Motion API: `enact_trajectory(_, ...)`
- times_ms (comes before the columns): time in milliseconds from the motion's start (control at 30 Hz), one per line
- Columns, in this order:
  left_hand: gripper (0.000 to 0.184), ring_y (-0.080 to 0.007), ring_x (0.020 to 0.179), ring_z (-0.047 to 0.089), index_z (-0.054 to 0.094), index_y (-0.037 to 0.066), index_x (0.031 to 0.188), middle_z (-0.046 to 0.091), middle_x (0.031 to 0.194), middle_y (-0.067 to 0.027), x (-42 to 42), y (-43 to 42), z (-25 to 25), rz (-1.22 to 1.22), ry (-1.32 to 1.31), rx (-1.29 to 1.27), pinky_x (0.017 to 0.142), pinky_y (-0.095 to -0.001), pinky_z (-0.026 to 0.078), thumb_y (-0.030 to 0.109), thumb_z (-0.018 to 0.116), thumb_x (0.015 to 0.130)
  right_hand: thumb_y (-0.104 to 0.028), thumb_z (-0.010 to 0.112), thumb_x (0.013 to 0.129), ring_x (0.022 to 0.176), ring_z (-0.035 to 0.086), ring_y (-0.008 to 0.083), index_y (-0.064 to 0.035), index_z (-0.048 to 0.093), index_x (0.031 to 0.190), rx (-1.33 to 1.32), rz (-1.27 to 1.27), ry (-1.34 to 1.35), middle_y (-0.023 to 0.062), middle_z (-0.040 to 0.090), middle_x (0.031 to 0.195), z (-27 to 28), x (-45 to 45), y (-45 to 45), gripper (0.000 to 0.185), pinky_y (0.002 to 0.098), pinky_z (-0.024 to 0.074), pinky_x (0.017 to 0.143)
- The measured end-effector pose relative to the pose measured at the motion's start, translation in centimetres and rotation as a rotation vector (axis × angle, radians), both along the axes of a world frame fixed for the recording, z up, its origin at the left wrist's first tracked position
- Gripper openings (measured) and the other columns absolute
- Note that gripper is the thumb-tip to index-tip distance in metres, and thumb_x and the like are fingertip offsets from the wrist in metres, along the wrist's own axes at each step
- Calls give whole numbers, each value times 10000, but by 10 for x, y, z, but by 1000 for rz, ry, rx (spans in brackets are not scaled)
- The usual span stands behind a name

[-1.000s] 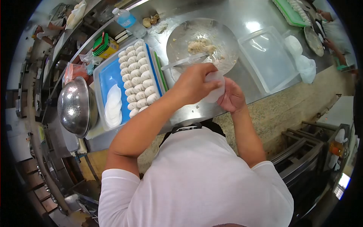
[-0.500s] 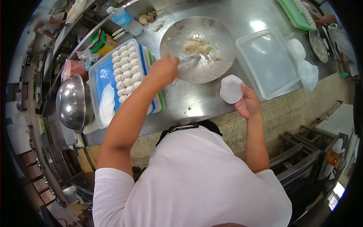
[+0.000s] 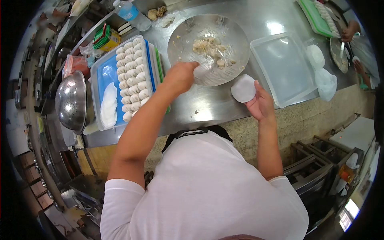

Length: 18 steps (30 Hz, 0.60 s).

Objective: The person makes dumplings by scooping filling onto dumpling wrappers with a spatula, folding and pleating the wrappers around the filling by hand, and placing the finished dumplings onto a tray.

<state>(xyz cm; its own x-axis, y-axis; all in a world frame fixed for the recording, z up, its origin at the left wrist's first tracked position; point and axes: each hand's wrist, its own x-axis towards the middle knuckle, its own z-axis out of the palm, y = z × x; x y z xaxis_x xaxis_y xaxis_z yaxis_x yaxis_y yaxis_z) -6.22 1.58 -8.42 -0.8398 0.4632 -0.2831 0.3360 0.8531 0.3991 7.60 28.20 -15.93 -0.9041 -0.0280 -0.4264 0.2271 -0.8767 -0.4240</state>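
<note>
My left hand (image 3: 180, 78) is closed on a thin metal spatula (image 3: 205, 65) over the near left side of a wide metal bowl (image 3: 176, 48). The handle is mostly hidden in my fist, and the blade is smeared by motion. Pale, lumpy filling (image 3: 210, 49) lies in the bowl, with some scattered bits to its right. My right hand (image 3: 261, 103) pinches the right edge of a round white dumpling wrapper (image 3: 243, 89), just beyond the bowl's near right rim. Nothing shows on top of the wrapper.
Left of the bowl, a blue-lined tray (image 3: 95, 78) holds rows of pleated dumplings (image 3: 131, 74) and overlapping wrappers (image 3: 109, 106). A metal colander (image 3: 72, 102) stands beside it. To the right are a translucent plastic tray (image 3: 282, 68) and plastic bags (image 3: 326, 82). A co-worker's hand (image 3: 351, 31) works farther right.
My left hand has moved slightly right and nearer to me, shifting the spatula blade toward the bowl's near side. The filling looks more spread out. My right hand has turned the wrapper slightly.
</note>
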Motion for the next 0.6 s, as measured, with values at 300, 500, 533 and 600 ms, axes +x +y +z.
enact_trajectory(300,486,-394,1121,638,654,78,1291,686,1167,-233,-3,12,1,-57,-24,4,989,-466,488,-34,498,844,-216,503,1053,1212,620,317,71,515,1331,19,-39,-44,197,613,1319,3,-13,-10,400,498,498,1052)
enact_trajectory(500,449,-407,1034,662,651,48,1281,690,1111,-253,1,-6,16,-59,-49,18,927,-461,509,-43,513,864,-207,492,1058,1229,607,320,87,504,1335,49,-50,-44,207,603,1330,4,-15,-8,404,494,485,1067)
enact_trajectory(533,449,-407,1034,662,651,48,1281,690,1111,-253,0,-5,6,-54,-46,19,927,-461,509,-43,513,864,-207,492,1058,1229,607,320,87,504,1335,51,-45,-42,207,603,1330,4,-17,-9,404,494,485,1067)
enact_trajectory(600,423,-394,1003,676,661,39,1274,699,1073,-253,0,1,-13,-38,29,47,916,-457,511,-33,511,885,-203,489,1060,1236,599,324,96,489,1340,32,-55,-22,213,590,1344,5,-21,-12,410,497,483,1068)
